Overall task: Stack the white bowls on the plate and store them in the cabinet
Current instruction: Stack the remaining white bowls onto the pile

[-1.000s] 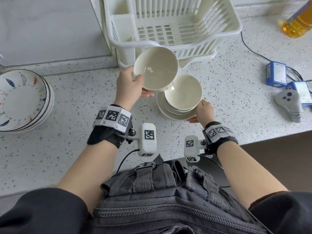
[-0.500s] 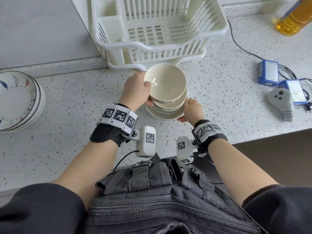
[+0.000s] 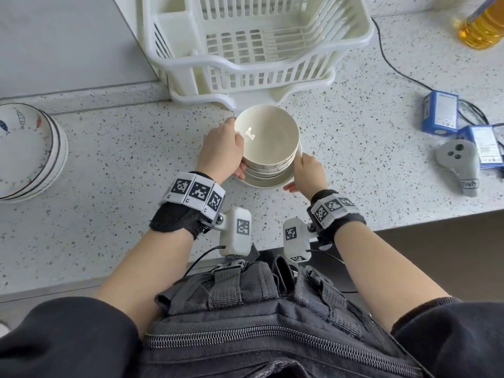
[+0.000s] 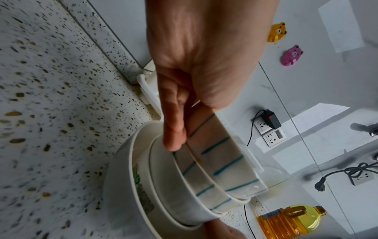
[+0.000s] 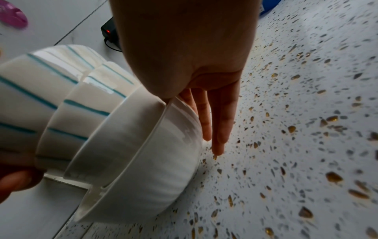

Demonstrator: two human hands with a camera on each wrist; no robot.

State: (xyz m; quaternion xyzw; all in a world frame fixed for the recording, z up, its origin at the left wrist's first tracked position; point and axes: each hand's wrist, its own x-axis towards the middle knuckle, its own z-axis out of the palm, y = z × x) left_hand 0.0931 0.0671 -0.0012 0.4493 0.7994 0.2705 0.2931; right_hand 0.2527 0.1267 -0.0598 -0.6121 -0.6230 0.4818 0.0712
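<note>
Several white bowls [image 3: 268, 148] sit nested on a white plate [image 3: 261, 183] on the speckled counter, just in front of the dish rack. The upper bowls [image 4: 220, 163] carry teal stripes on their outer walls. My left hand [image 3: 222, 151] grips the top bowl [image 3: 267, 129] from the left, thumb at its rim and fingers [image 4: 174, 129] lying down the side of the stack. My right hand [image 3: 308, 173] holds the plate's right rim [image 5: 163, 161], thumb on top and straight fingers [image 5: 219, 129] reaching under its edge to the counter.
An empty white dish rack [image 3: 245, 50] stands right behind the stack. Fish-patterned plates [image 3: 24, 151] are piled at the left edge. At the right lie blue boxes [image 3: 439, 113], a grey controller [image 3: 458, 162], a black cable and an oil bottle [image 3: 482, 28]. The counter's front edge runs close to my body.
My left hand carried the raised bowl down and to the right and nested it on top of the stack. My right hand stayed at the plate's rim.
</note>
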